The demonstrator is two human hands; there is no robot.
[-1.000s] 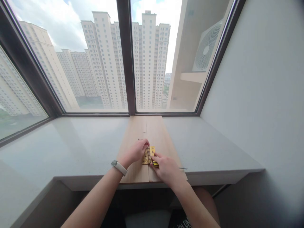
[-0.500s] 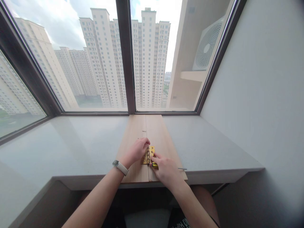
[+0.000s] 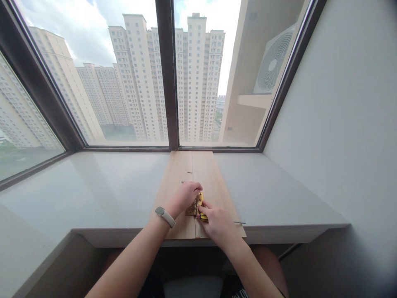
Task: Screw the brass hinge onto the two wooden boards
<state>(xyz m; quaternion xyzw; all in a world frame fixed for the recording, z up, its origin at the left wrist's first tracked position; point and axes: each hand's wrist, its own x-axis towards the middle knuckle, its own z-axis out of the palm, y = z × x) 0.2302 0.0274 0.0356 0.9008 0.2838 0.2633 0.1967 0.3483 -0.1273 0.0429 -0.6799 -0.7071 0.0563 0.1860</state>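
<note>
A brass-coloured butt hinge lies across the seam between two pale wooden boards, near their front end. My left hand, a watch on its wrist, is closed in a pinch over the far end of the hinge's right leaf. Whatever those fingertips hold is too small to make out. My right hand is wrapped round a screwdriver with a yellow and black handle, its shaft pointing right. Fingers of that hand also rest against the hinge's right leaf. Beyond my left hand, a small screw lies on the boards.
The boards lie on a white windowsill, reaching from the window frame to just past the sill's front edge. A second small screw lies beside my left hand. A white wall bounds the right side.
My left hand has shifted right, from the hinge's middle to over its right leaf. The right hand still grips the screwdriver in nearly the same place. The view has shifted slightly.
</note>
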